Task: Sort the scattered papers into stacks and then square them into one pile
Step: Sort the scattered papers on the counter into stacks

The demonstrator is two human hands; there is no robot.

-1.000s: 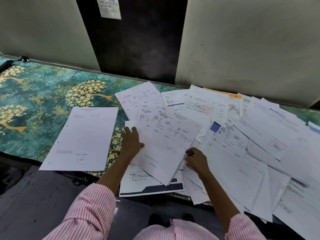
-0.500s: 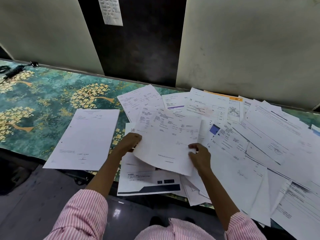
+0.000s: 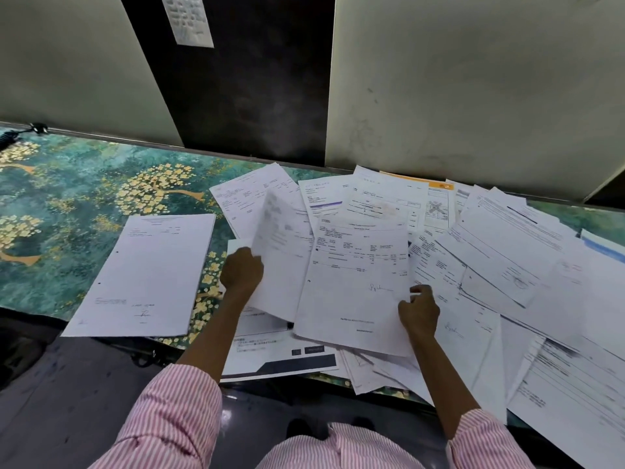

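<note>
Left grip [image 3: 241, 270] pinches an upturned white paper sheet [image 3: 280, 238], right grip [image 3: 419, 313] a signed white sheet [image 3: 355, 275] at its 4 o'clock edge; likely light, floppy, best edge-held.

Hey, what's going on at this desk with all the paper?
A person in a pink striped shirt is sorting papers on a green floral table. The left hand grips a sheet and tilts it up off the heap. The right hand pinches the lower right edge of a signed form lying on top. One neat stack sits apart on the left; most of the papers lie scattered on the right, not yet sorted.
</note>
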